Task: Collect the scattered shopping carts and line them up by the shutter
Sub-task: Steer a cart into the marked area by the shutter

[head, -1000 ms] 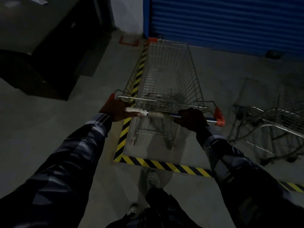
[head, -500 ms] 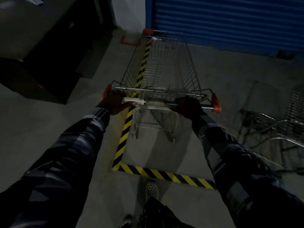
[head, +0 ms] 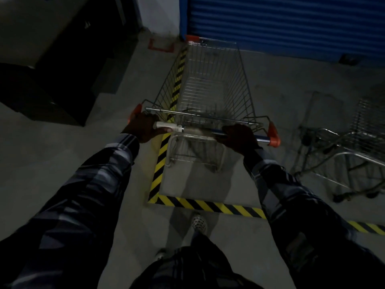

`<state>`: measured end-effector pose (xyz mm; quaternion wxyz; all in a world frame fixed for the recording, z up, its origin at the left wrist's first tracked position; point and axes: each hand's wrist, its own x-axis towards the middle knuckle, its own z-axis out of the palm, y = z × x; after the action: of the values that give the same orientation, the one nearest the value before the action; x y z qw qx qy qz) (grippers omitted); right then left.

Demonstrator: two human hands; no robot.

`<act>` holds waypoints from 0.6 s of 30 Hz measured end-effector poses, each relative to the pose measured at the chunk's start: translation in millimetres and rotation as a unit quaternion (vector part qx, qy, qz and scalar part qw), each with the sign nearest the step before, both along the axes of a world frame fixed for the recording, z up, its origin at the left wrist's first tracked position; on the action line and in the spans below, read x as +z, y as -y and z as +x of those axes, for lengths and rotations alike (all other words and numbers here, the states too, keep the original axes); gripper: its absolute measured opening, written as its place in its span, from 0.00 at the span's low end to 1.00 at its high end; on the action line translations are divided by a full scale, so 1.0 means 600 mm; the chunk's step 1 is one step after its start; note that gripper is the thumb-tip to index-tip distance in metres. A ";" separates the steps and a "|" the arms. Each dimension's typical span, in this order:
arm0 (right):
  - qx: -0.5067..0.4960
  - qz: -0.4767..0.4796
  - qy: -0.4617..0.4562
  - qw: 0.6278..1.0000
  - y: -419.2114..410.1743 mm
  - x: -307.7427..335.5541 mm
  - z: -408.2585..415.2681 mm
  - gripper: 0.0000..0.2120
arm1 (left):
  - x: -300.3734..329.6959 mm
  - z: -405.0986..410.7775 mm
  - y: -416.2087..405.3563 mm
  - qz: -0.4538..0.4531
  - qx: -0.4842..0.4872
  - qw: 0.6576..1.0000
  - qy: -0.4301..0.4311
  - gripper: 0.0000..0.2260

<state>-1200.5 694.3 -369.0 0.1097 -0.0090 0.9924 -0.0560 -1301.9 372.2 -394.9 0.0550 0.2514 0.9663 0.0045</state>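
Head view: wire shopping cart (head: 210, 88), orange corner caps, empty basket, nose near the blue shutter (head: 291, 24); left hand (head: 145, 127) and right hand (head: 239, 136) clamped on its handle.

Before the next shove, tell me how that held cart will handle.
The cart looks empty, so it probably pushes light. Its wire basket seems stiff. With both hands, left and right, on the handle, it should steer straight.

Yellow-and-black hazard tape (head: 158, 173) is laid in an L on the grey concrete floor (head: 62, 155). A dark cabinet (head: 52, 65) is set at left, a red bracket (head: 160, 45) near the wall.
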 end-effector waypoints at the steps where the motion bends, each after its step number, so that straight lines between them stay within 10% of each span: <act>1: -0.004 -0.001 0.001 1.000 0.010 0.000 0.015 0.23 | 0.000 0.012 0.010 -0.001 0.001 1.000 0.006 0.43; 7: -0.012 0.000 0.004 1.000 0.077 -0.001 0.113 0.35 | 0.009 0.110 0.071 0.020 -0.018 1.000 0.012 0.37; 18: 0.012 0.092 0.038 0.995 0.127 0.008 0.211 0.25 | 0.024 0.244 0.119 -0.004 -0.002 0.999 0.049 0.38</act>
<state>-1073.9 617.9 -364.1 0.1478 -0.0089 0.9883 0.0365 -1155.3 300.5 -380.5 0.1032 0.2527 0.9619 0.0128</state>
